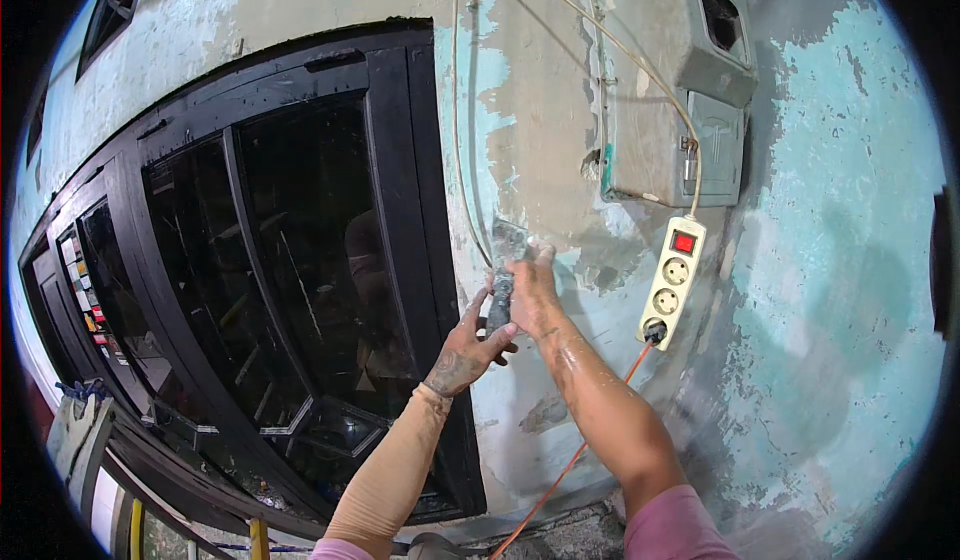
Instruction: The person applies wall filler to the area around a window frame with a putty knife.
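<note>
My right hand (534, 295) is closed round a scraper (501, 305) with a dark, paint-smeared handle. Its grey blade points up and lies against the peeling wall (540, 160), just right of the black door frame. Below and to the left, my left hand (468, 350) has its fingers stretched and its thumb apart, close to the lower end of the handle. Whether it touches the handle I cannot tell. A thin pale cable (457, 140) runs down the wall and ends near the left fingertips.
A white power strip (671, 280) hangs at the right, with an orange cord (585, 447) plugged into it. Above is a grey meter box (650, 145) with a padlock. Black-framed glass doors (400, 210) fill the left. A wooden piece (78, 430) stands at lower left.
</note>
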{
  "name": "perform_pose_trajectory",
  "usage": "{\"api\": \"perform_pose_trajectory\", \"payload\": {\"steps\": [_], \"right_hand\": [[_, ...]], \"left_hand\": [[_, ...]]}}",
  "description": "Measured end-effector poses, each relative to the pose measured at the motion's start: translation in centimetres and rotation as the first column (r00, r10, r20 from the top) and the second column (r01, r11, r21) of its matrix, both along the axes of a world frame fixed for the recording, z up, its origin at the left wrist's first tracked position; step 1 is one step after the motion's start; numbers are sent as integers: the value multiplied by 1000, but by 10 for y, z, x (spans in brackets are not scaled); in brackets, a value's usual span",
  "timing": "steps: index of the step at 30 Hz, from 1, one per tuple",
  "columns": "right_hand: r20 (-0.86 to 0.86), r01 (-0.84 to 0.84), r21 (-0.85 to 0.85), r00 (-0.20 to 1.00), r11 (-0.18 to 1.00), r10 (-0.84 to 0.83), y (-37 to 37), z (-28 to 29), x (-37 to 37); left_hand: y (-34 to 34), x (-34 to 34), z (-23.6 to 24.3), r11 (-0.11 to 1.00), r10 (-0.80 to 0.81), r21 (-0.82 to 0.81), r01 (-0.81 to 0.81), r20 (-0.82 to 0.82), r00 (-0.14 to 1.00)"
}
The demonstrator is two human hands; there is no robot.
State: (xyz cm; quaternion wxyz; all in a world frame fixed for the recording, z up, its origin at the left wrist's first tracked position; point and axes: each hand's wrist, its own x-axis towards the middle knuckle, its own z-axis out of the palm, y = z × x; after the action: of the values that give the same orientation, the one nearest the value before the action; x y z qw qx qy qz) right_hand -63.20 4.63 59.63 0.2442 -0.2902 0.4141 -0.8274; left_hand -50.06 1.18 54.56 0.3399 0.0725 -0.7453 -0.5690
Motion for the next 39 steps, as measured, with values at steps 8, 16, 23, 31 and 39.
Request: {"api": "perform_pose_trajectory", "payload": {"steps": [8,16,23,31,39], "right_hand": [[-853,500,132,498,856,-159,8,21,-51],[-882,710,-324,12,625,-471,-3,64,-74],[-982,823,-164,-87,544,-165,6,58,-66],[-998,772,-66,-51,632,-42,21,94,-95],[-955,805,-259,-128,534,-269,16,172,-120]], "left_hand": [[-19,-18,6,805,356,-472,-359,-100,929],[0,-27,7,678,442,-556,-481,-215,871],[-2,-25,17,685,475,-527,-503,-200,857],[0,-36,37,623,567,-601,-501,-96,818],[-6,-32,37,193,639,-827,-527,-302,708]]}}
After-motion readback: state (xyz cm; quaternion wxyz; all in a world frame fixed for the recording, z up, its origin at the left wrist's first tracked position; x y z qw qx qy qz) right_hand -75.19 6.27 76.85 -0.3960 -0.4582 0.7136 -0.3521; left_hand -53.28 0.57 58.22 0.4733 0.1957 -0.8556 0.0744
